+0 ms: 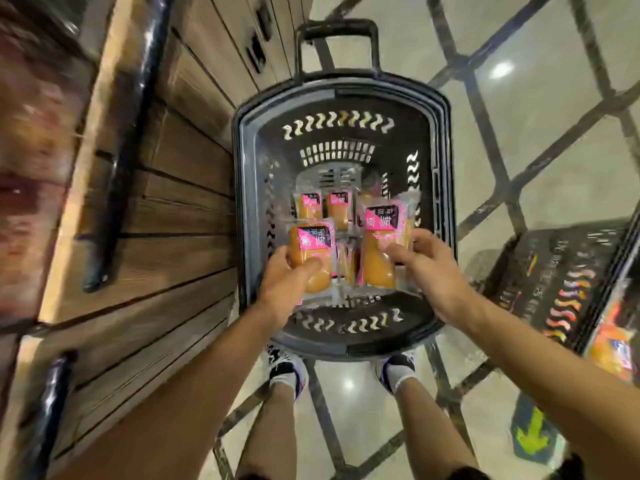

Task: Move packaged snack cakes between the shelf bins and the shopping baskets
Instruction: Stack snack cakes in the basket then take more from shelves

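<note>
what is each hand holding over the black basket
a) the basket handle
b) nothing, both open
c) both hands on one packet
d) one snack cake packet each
d: the left hand grips one snack cake packet and the right hand grips another packet, both above the black basket.

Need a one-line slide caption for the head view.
Left hand and right hand each hold a pink-labelled clear-wrapped snack cake over the black plastic shopping basket.
</note>
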